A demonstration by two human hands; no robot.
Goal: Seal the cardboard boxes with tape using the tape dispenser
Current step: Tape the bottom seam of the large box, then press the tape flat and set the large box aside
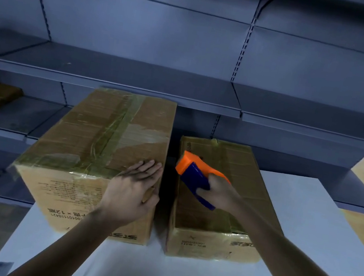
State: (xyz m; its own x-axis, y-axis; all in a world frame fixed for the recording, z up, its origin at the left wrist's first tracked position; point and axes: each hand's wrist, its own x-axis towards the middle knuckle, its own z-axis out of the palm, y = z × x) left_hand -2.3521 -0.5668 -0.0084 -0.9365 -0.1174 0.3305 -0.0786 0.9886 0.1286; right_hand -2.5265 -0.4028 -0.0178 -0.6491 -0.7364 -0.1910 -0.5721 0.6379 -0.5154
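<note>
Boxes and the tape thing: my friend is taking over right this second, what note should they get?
Left hand: open, lying flat on top of the big box, near its right front corner.
Right hand: gripping the tape dispenser over the small box, near its left edge.
Both boxes stand side by side on the white table, with a gap between them.
Done: the big box has tape along its top seam and front edge.
Left: the small box's top probably needs its strip; how much tape it already has is hard to tell.
</note>
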